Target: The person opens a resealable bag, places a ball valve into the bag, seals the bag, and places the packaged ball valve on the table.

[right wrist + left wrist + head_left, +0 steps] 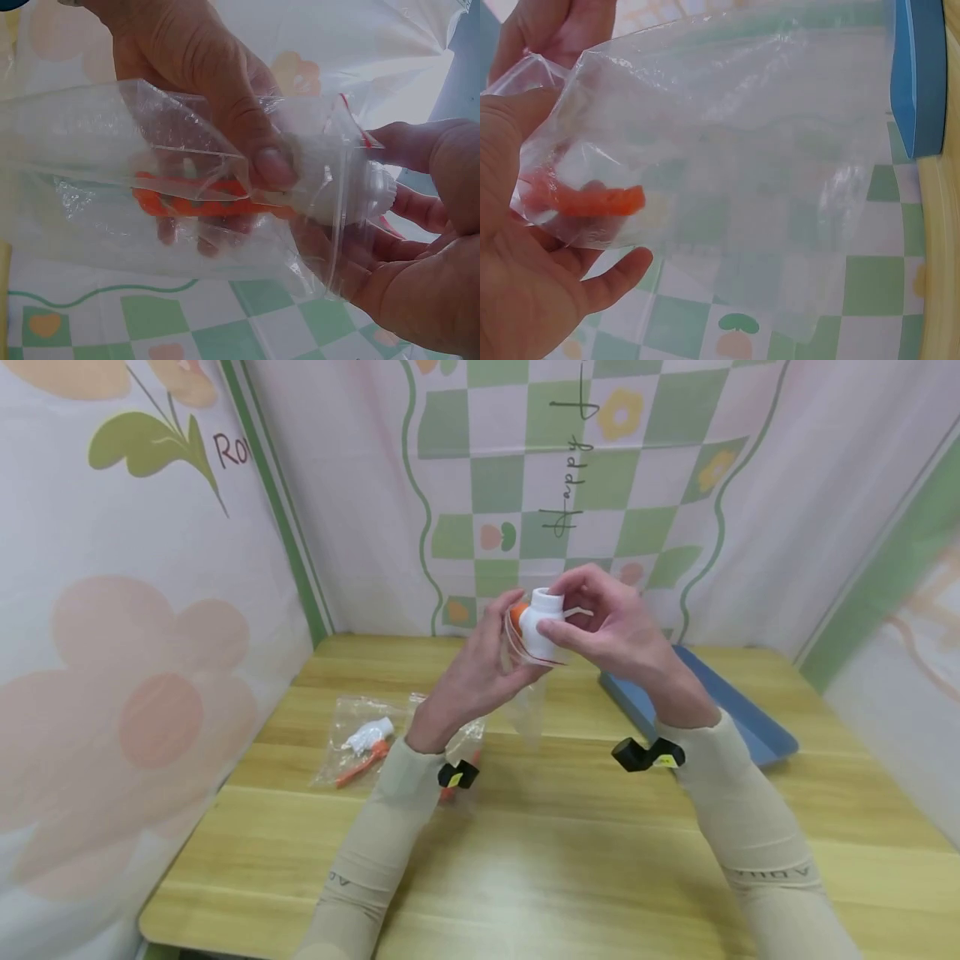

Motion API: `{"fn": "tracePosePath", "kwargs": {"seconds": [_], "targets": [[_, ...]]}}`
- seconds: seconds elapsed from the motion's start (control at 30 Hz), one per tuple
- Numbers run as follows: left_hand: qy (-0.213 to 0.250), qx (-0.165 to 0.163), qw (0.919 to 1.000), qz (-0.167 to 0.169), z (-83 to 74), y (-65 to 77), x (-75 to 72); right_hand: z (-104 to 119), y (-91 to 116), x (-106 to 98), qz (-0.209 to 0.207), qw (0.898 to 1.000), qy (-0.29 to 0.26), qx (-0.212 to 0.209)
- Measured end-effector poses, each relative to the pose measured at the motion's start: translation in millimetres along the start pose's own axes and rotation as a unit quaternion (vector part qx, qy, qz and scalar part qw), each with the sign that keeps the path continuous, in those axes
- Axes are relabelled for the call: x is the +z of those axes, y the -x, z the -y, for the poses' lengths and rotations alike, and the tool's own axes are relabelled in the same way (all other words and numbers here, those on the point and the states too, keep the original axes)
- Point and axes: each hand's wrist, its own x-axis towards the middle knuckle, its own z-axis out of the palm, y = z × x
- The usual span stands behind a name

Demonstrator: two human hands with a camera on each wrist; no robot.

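Observation:
In the head view, a white plastic valve body [538, 628] is held up in front of me, its ribbed neck sticking out of a clear zip bag [765, 112]. My left hand [480, 672] grips the valve from outside, through the bag. The thumb and fingers of my right hand [626, 631] pinch the valve near the bag's mouth. An orange handle [202, 199] lies inside the bag beside the white part, and the bag's loose end hangs away from my left hand.
On the wooden table [525, 860] at left lies another clear bag with a white fitting [369, 735] and an orange handle [360, 765]. One more bag with an orange piece [447, 794] is partly behind my left wrist. A blue tray [750, 718] stands at right, behind my right forearm.

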Motion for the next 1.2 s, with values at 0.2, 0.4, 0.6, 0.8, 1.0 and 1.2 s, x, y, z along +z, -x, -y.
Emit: {"fn": "tracePosePath", "kwargs": {"seconds": [0.2,0.4,0.6,0.8,1.0,1.2], "targets": [[0.019,0.003,0.9998,0.001,-3.7,-0.1,2.5,0,-2,1,0.024,0.999,0.039,-0.001],[0.064,-0.022,0.9976,0.016,-28.2,-1.1,-1.8,2,-1,0,0.059,0.995,0.072,0.03],[0.071,-0.014,0.9974,-0.003,-45.2,-2.0,-4.1,10,7,0,0.054,0.98,0.19,-0.002],[0.096,-0.024,0.9945,-0.034,-47.9,-4.3,-5.8,22,30,1,-0.064,0.966,0.239,-0.068],[0.092,-0.044,0.9937,-0.045,-49.1,-5.2,-8.1,22,45,-5,-0.054,0.96,0.273,-0.024],[0.086,-0.06,0.9938,-0.038,-47.1,-3.6,-6.3,11,44,-5,0.033,0.982,0.176,0.055]]}}
